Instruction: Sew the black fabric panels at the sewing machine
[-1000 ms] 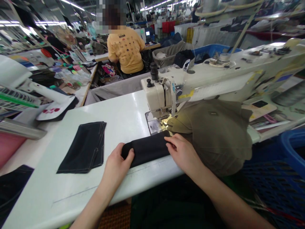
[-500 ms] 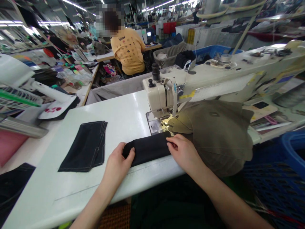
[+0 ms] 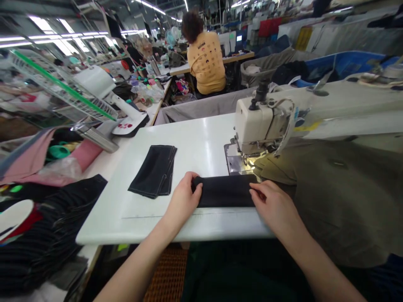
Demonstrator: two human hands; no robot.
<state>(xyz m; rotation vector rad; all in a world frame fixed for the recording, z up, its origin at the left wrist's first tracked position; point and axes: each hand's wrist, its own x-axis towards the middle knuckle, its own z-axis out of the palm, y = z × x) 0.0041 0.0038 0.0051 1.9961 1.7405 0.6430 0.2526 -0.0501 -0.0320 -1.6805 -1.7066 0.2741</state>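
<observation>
A folded strip of black fabric (image 3: 226, 192) lies flat on the white sewing table (image 3: 201, 147), just in front of the sewing machine (image 3: 255, 126). My left hand (image 3: 185, 195) pinches its left end between thumb and fingers. At the other end, my right hand (image 3: 272, 201) grips the upper right corner with closed fingertips. Two or so black stitched fabric pieces (image 3: 153, 172) rest overlapping to the left. Olive-brown cloth (image 3: 340, 197) is bunched under the machine arm, right of my right hand. The needle area is lit and partly hidden by the machine head.
Stacked dark garments (image 3: 47, 235) fill the left side, below a pink cloth bundle (image 3: 90, 155). A white lamp-like device (image 3: 126, 117) and a green-edged wire rack (image 3: 66, 86) stand at the back left. A person in a yellow shirt (image 3: 206, 63) sits beyond the table.
My view has swung left, so the table and machine appear further right. The left end of the black strip, curled up before, now lies flatter. Both hands keep their hold on it.
</observation>
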